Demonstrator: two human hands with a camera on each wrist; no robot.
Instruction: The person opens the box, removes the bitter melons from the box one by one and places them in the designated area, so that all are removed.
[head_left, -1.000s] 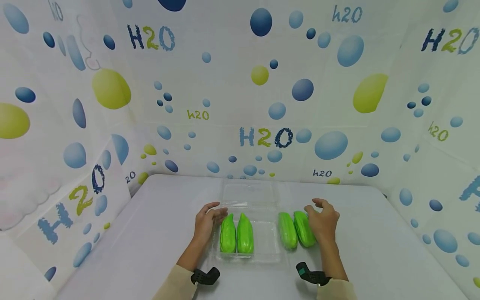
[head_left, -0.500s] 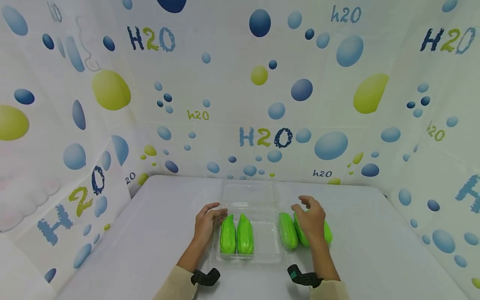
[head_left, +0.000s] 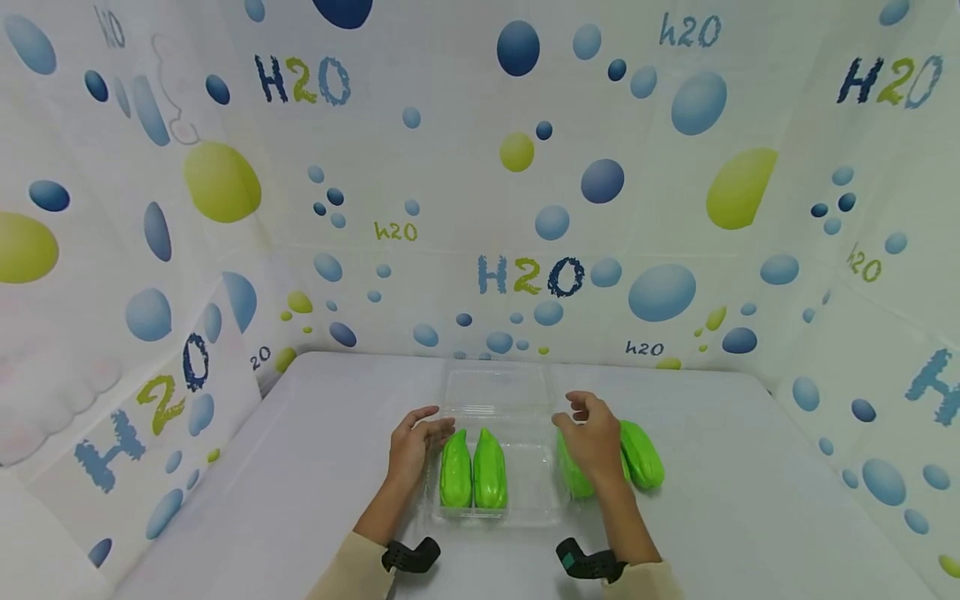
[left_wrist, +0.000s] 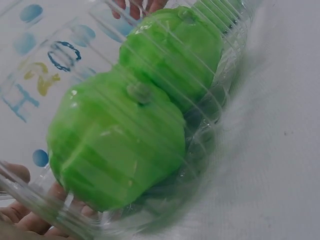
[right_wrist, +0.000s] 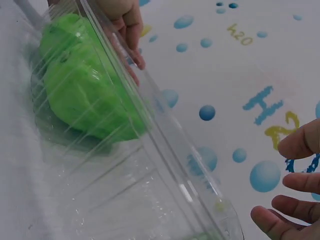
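Observation:
Two light-green gourd-like vegetables lie side by side in the left half of a clear plastic box: an outer one and an inner one. At the box's left edge is my left hand, its fingers loosely bent near the rim; the left wrist view shows fingertips through the plastic. My right hand is over more green vegetables right of the box, with thumb and fingers spread apart and nothing between them. It partly hides a near vegetable and the middle one; the rightmost shows fully.
The box's clear lid lies folded back behind it. All stands on a white table, enclosed by a white curtain printed with coloured spots. A black strap device sits on the right wrist, another on the left.
My right hand has moved left over the loose vegetables toward the box, uncovering the rightmost one and covering the one nearest the box. My left hand and the boxed vegetables have stayed put.

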